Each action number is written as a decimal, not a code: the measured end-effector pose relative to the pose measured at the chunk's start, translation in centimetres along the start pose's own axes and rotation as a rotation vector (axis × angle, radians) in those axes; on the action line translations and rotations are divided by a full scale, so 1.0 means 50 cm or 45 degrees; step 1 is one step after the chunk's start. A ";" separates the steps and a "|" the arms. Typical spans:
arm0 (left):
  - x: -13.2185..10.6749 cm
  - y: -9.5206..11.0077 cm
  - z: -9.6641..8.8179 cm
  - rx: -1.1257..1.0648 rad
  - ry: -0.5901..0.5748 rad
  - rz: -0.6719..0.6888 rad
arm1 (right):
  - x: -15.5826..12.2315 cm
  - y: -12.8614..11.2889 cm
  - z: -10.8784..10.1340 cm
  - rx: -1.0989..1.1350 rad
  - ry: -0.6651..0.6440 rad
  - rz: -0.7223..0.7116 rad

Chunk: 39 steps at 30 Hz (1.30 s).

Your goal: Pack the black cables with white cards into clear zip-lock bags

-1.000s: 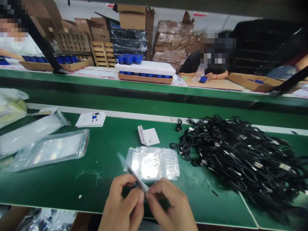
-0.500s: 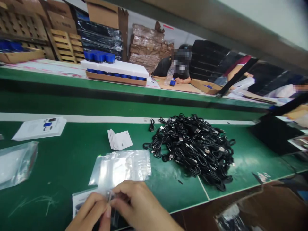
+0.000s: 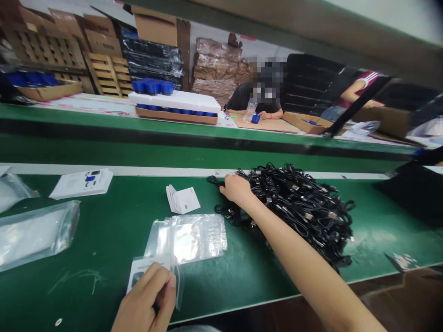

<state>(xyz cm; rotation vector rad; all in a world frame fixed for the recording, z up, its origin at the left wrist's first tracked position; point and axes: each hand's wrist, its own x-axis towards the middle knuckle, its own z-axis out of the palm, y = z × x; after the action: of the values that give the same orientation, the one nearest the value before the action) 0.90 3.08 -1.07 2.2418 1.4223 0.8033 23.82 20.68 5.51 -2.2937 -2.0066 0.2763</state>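
At table [image 3: 104, 240] edge, clear bag [image 3: 176, 277] with card [image 3: 138, 275] between left fingers [image 3: 162, 285]; right fingers [image 3: 229, 185] on cables [image 3: 297, 207], grip unclear.

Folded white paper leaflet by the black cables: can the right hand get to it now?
Probably yes. The right hand sits at the left edge of the black cable pile; the folded white paper leaflet lies just beside it on the green belt, with nothing between.

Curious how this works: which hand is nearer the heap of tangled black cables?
Right. The right hand touches the left edge of the heap of tangled black cables; the left hand is well away, gripping a small clear plastic bag.
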 end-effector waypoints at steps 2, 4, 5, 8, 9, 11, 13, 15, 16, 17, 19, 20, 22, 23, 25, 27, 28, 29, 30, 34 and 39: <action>0.005 0.002 -0.008 0.022 -0.026 -0.036 | -0.045 -0.006 -0.006 0.074 -0.038 -0.094; 0.008 0.005 -0.012 0.022 -0.036 -0.087 | -0.113 -0.011 -0.012 0.203 -0.132 -0.257; 0.009 0.006 -0.013 0.014 -0.039 -0.099 | -0.151 -0.013 -0.012 0.279 -0.223 -0.349; 0.010 0.004 -0.013 -0.007 -0.046 -0.099 | -0.256 -0.011 0.010 0.823 -0.632 -0.561; 0.010 0.003 -0.013 -0.011 -0.047 -0.104 | -0.283 -0.009 0.022 0.864 -0.581 -0.548; 0.010 0.001 -0.014 -0.016 -0.038 -0.110 | -0.319 -0.003 0.047 0.857 -0.438 -0.494; 0.009 0.001 -0.014 -0.014 -0.014 -0.101 | -0.336 0.003 0.068 0.777 -0.304 -0.487; 0.007 0.003 -0.014 0.003 0.016 -0.115 | -0.344 0.008 0.083 0.643 -0.174 -0.584; 0.005 0.004 -0.014 0.017 0.018 -0.127 | -0.346 0.009 0.090 0.556 -0.095 -0.662; 0.003 0.004 -0.014 0.034 0.024 -0.135 | -0.349 0.008 0.096 0.473 0.014 -0.743; -0.001 0.005 -0.013 0.071 0.040 -0.115 | -0.354 0.003 0.110 0.382 0.248 -0.883; -0.003 0.005 -0.012 0.091 0.054 -0.084 | -0.357 -0.001 0.117 0.376 0.342 -0.927; -0.006 0.007 -0.009 0.131 0.085 -0.010 | -0.362 -0.013 0.134 0.384 0.456 -0.955; -0.008 0.009 -0.007 0.144 0.110 0.012 | -0.365 -0.019 0.143 0.391 0.475 -0.944; -0.010 0.017 0.000 0.137 0.166 0.011 | -0.370 -0.032 0.163 0.461 0.502 -0.870; -0.013 0.028 0.007 0.095 0.220 -0.023 | -0.374 -0.044 0.179 0.654 0.511 -0.743; -0.014 0.032 0.010 0.076 0.241 -0.040 | -0.375 -0.047 0.183 0.775 0.463 -0.662; -0.015 0.037 0.012 0.061 0.252 -0.049 | -0.376 -0.050 0.185 0.887 0.377 -0.581; -0.015 0.040 0.012 0.053 0.258 -0.046 | -0.377 -0.051 0.184 0.987 0.259 -0.512; -0.014 0.045 0.007 0.036 0.266 -0.048 | -0.375 -0.045 0.163 1.230 -0.070 -0.506; -0.011 0.052 0.004 0.081 0.272 0.066 | -0.377 -0.048 0.156 0.961 0.214 -0.658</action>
<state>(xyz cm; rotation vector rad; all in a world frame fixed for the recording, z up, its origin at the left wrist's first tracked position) 2.68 1.49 0.13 2.3057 1.5081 1.0560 17.65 1.91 -0.17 -1.2700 -1.8757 0.6329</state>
